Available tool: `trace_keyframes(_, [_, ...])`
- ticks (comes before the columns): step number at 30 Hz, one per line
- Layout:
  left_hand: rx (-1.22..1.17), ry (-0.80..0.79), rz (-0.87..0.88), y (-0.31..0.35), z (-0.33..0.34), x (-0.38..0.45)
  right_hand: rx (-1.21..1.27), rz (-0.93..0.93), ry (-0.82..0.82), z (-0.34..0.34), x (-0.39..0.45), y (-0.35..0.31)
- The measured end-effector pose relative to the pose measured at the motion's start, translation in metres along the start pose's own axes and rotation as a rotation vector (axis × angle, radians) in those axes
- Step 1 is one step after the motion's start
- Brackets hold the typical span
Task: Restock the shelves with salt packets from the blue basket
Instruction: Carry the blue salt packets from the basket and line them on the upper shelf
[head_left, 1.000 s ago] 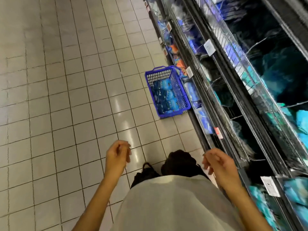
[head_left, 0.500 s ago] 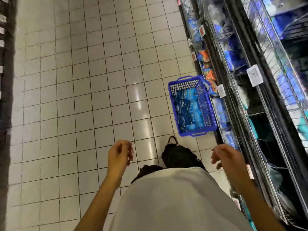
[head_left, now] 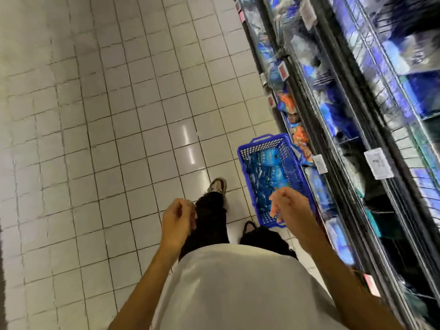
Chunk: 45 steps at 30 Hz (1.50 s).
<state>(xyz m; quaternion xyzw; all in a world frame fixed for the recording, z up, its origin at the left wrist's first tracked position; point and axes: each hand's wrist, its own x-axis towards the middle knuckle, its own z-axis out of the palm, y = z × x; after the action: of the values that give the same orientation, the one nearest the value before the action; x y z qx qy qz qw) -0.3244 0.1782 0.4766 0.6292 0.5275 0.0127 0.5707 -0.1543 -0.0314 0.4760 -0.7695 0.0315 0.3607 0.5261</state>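
Note:
A blue plastic basket (head_left: 245, 163) stands on the tiled floor against the foot of the shelves, holding several blue salt packets (head_left: 266, 172). My right hand (head_left: 289, 204) hovers over the basket's near end, fingers loosely curled, nothing in it. My left hand (head_left: 177, 219) hangs in front of my body to the left of the basket, fingers curled and holding nothing. The wire shelves (head_left: 357, 120) run along the right side with blue and white packets on them.
White price tags (head_left: 378, 164) hang on the shelf rails. Orange packets (head_left: 298, 135) lie on the bottom shelf beside the basket. My shoe (head_left: 217, 185) steps on the pale tiled floor (head_left: 107, 139) that stretches to the left.
I have walked forward along the aisle; the basket has come much closer and now sits just under my right hand. Both hands stay curled and hold nothing.

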Motion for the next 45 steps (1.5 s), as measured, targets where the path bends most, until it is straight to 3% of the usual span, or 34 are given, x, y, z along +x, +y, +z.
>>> trace_keyframes(6, [0.246,-0.3,0.055,0.054,0.055,0.116,0.067,0.143,0.256,0.012,0.054,0.011])
trace_keyframes(11, [0.406,-0.488,0.015,0.047,0.134,0.196,0.156,0.348,0.434,0.016,0.116,0.068])
trace_keyframes(18, [0.737,-0.706,0.016,-0.051,0.294,0.317,0.241,0.625,0.528,0.024,0.237,0.241])
trace_keyframes(21, [0.952,-0.777,0.151,-0.107,0.363,0.363,0.245,0.712,0.543,0.026,0.293,0.323])
trace_keyframes(27, [1.368,-0.905,0.456,-0.218,0.464,0.444,0.003,0.791,0.505,0.034,0.391,0.46])
trace_keyframes(31, [1.501,-0.828,0.731,-0.282,0.504,0.487,0.152,0.708,0.614,0.04,0.447,0.514])
trace_keyframes(33, [1.559,-0.778,0.827,-0.304,0.523,0.498,0.126,0.759,0.648,0.039,0.467,0.535])
trace_keyframes(37, [1.469,-0.588,0.813,-0.326,0.55,0.507,-0.01,0.959,0.749,0.04,0.489,0.556])
trace_keyframes(42, [1.587,-0.473,0.919,-0.337,0.563,0.512,0.246,0.916,0.823,0.044,0.496,0.573])
trace_keyframes(45, [1.619,-0.473,0.885,-0.338,0.562,0.514,0.207,1.089,0.867,0.049,0.501,0.566])
